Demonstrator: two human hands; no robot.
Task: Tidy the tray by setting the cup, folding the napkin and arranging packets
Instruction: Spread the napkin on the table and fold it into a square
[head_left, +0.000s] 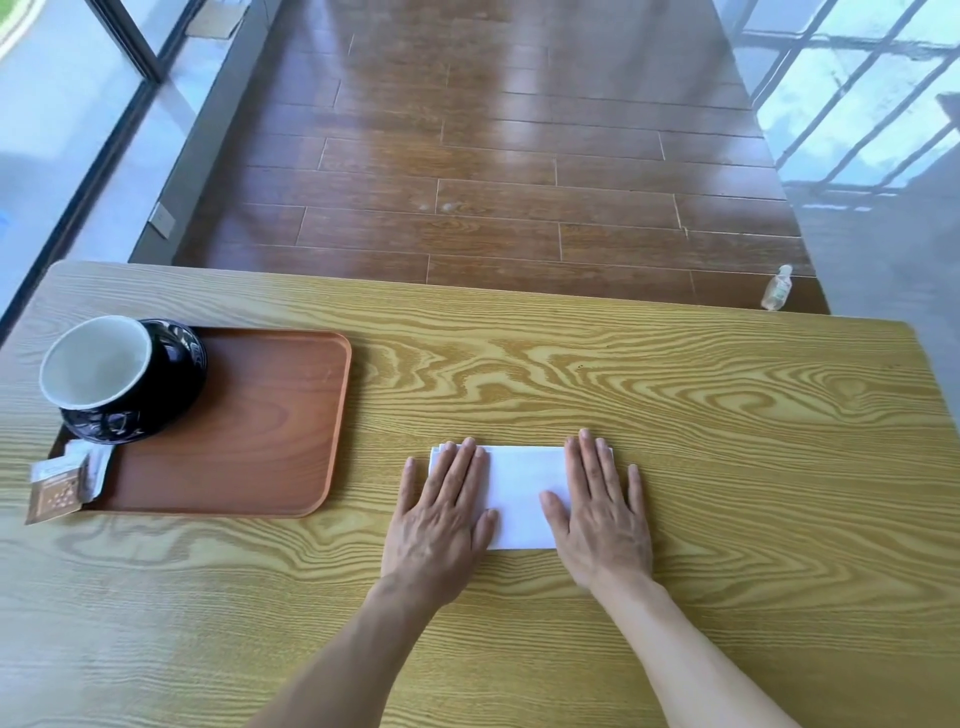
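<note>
A white folded napkin lies flat on the wooden table, right of the tray. My left hand presses flat on its left end and my right hand presses flat on its right end, fingers spread. The brown tray sits at the left. On its far left corner stands a black cup with a white inside, upright. A few packets, one brown and others white, lie at the tray's near left corner, partly over its rim.
Beyond the table's far edge is a dark wooden floor. A small clear bottle stands on the floor past the far right edge. Glass walls run along both sides.
</note>
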